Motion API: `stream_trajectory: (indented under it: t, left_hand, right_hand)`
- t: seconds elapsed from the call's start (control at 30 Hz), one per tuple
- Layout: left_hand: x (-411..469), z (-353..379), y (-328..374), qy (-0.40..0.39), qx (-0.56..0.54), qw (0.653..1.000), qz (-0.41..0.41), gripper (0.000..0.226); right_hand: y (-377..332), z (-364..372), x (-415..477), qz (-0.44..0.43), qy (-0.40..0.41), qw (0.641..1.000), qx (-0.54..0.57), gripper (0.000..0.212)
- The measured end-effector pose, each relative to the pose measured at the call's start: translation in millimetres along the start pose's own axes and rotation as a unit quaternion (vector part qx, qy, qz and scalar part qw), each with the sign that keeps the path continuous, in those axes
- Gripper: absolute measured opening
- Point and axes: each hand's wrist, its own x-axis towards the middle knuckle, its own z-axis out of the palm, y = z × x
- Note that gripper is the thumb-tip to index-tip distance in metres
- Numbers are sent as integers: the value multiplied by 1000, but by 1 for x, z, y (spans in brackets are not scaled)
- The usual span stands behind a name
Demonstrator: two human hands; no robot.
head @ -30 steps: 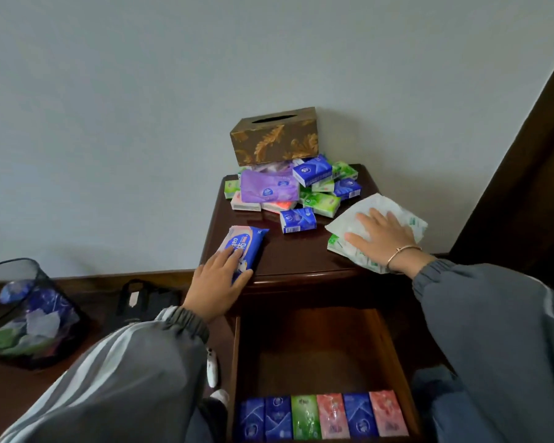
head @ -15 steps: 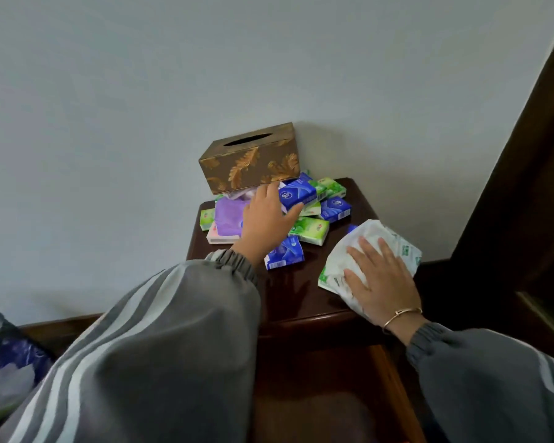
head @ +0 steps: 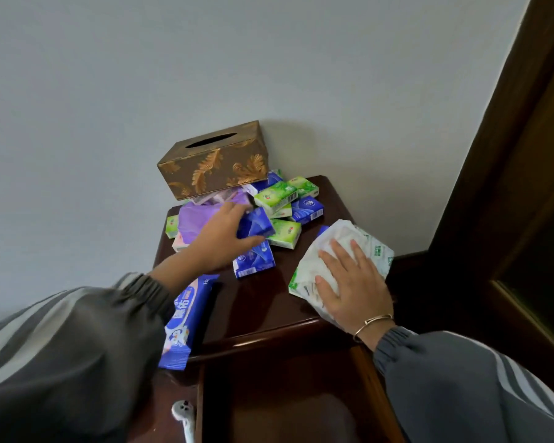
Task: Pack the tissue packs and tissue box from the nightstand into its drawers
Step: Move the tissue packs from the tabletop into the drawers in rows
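A brown tissue box with gold leaves sits on top of a heap of small tissue packs at the back of the dark wooden nightstand. My left hand grips a small blue tissue pack from the heap, thumb under it. Another blue pack lies just in front, green packs behind. My right hand rests flat on a large white soft tissue pack at the right edge. A long blue wipes pack lies at the front left, partly under my sleeve.
The top drawer stands pulled out below the nightstand's front edge; its contents are out of view. A purple pack lies at the left of the heap. A dark wooden frame rises at the right. A grey wall is behind.
My left hand left the long blue wipes pack, reached to the heap and closed on a small blue pack. The view tilted up and the drawer's row of packs dropped out of sight.
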Motion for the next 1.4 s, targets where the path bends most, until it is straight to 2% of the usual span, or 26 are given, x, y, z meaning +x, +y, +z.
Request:
stream_trajectory:
  t: [0.07,0.13,0.27,0.4,0.53,0.63,0.77,0.83,0.93,1.07,1.23,1.33,1.4]
  left_hand:
    - [-13,8,-6,-72,40,997,-2,67]
    - [-17,21,-4,-90,97,991,3,67]
    - [-11,40,4,-70,198,977,-20,67]
    - [-6,50,8,-68,202,976,-48,68]
    - [-10,58,12,-21,189,979,-70,65]
    - [-25,55,14,55,149,984,-81,63]
    - [-60,41,17,169,-45,977,-125,53]
    - [-83,38,17,185,-116,968,-125,49]
    - [-119,38,12,188,-167,957,-141,49]
    - [-150,38,-1,193,-180,953,-146,45]
    - [-163,33,-12,209,-183,949,-150,45]
    - [-161,33,-13,220,-190,946,-147,44]
    - [-160,35,-14,212,-213,940,-162,45]
  right_hand:
    - [0,0,0,-2,-5,1000,-9,57]
    - [1,0,0,-3,-8,1000,-11,56]
    - [1,-1,0,-7,-13,1000,-14,55]
    - [-3,-6,-1,-13,19,1000,2,56]
    - [-3,-6,-1,-19,26,999,4,58]
    - [-1,-4,-1,-25,27,999,2,60]
    - [-1,-4,-2,-18,30,998,46,60]
    - [0,-4,-3,9,43,995,92,49]
    - [2,-5,-4,46,66,979,186,37]
    - [4,-15,0,10,35,966,254,39]
    - [1,-40,5,-28,48,988,141,43]
    - [-10,-57,10,-26,-2,1000,9,61]
    - [-20,-62,3,-9,-74,997,-28,85]
